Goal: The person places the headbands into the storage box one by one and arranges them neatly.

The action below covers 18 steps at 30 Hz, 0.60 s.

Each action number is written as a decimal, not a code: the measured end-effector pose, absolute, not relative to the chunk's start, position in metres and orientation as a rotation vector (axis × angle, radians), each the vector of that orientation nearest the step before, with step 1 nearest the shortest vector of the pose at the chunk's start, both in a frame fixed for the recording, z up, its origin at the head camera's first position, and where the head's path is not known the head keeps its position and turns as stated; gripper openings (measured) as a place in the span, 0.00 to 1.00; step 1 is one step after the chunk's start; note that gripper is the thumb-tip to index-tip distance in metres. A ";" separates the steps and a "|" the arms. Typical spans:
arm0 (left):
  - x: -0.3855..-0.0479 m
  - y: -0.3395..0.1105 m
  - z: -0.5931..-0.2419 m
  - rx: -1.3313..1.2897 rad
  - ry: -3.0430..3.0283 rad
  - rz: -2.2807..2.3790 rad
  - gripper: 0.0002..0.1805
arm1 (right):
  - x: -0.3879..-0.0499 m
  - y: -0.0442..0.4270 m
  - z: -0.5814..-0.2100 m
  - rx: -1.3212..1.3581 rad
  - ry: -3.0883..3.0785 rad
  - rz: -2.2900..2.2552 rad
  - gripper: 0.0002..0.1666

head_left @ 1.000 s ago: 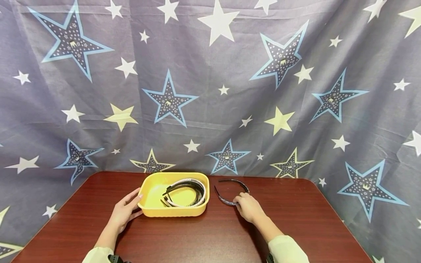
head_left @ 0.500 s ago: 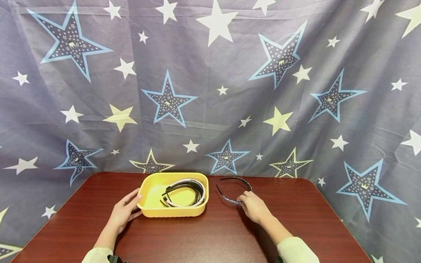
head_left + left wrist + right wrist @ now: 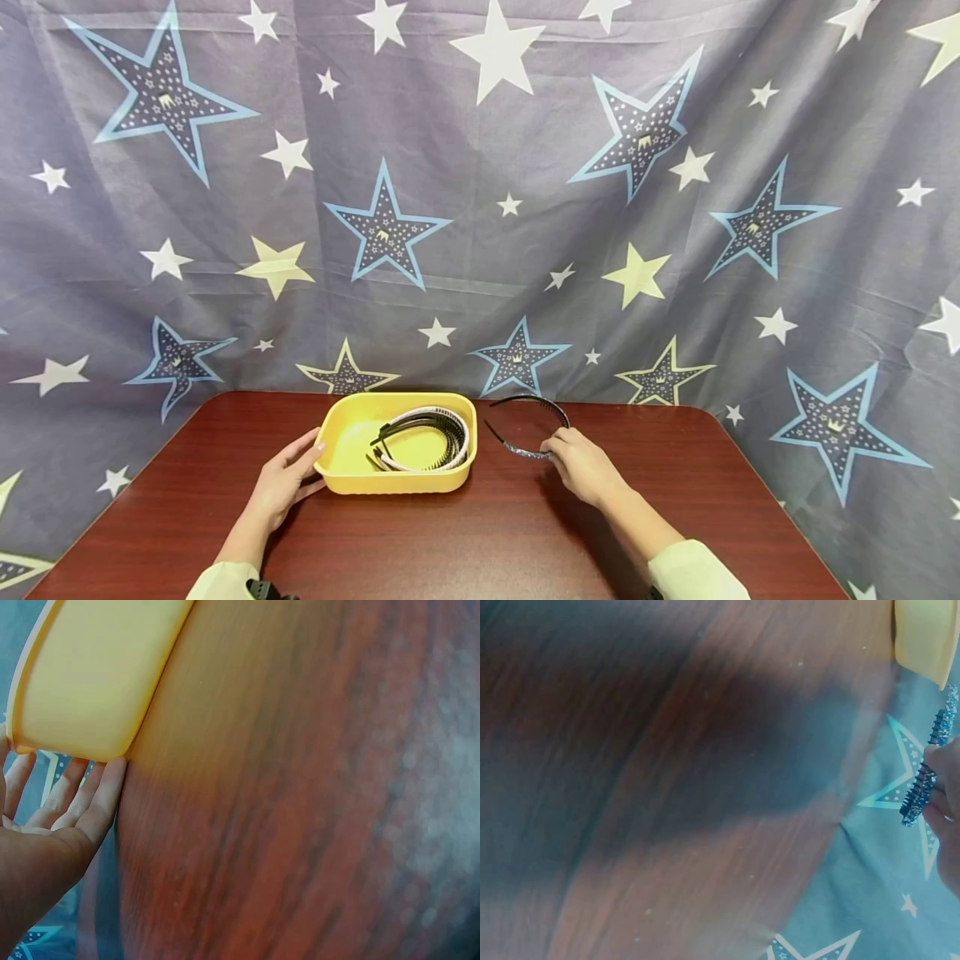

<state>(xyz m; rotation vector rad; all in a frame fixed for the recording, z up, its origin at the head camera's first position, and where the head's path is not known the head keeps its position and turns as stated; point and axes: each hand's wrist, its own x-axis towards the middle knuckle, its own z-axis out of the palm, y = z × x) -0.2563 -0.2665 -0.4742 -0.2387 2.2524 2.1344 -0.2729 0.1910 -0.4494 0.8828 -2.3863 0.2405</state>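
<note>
My right hand (image 3: 587,468) pinches a dark glittery headband (image 3: 522,452) by its curved middle, a little above the table. The headband's two ends point left, toward a yellow plastic bin (image 3: 393,484). In the right wrist view, the comb teeth inside the headband (image 3: 920,787) and its blue-silver glitter show beside the fingers. My left hand (image 3: 279,485) rests against the bin's left end, thumb by the rim. In the left wrist view its fairly straight fingers (image 3: 105,799) touch the bin's outer wall. Several black and white headbands (image 3: 456,435) lie nested at the bin's right side.
The bin stands on a reddish-brown wooden table (image 3: 420,550) near its back edge. Behind the table hangs a grey cloth (image 3: 465,317) printed with stars. Bare yellow floor shows in the bin's left part.
My right hand has lifted the glittery headband off the table, moving first slightly right and then up, with the headband's ends now nearer the bin. The left hand and bin have stayed put.
</note>
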 end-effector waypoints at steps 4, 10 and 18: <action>-0.258 -0.267 -0.474 -0.245 2.247 2.144 0.38 | -0.272 0.189 -0.442 0.914 -2.361 0.243 0.10; -0.258 -0.266 -0.474 -0.258 2.251 2.142 0.37 | -0.270 0.183 -0.434 0.977 -2.323 0.264 0.10; -0.257 -0.266 -0.474 -0.253 2.256 2.134 0.37 | -0.269 0.168 -0.427 1.019 -2.326 0.288 0.08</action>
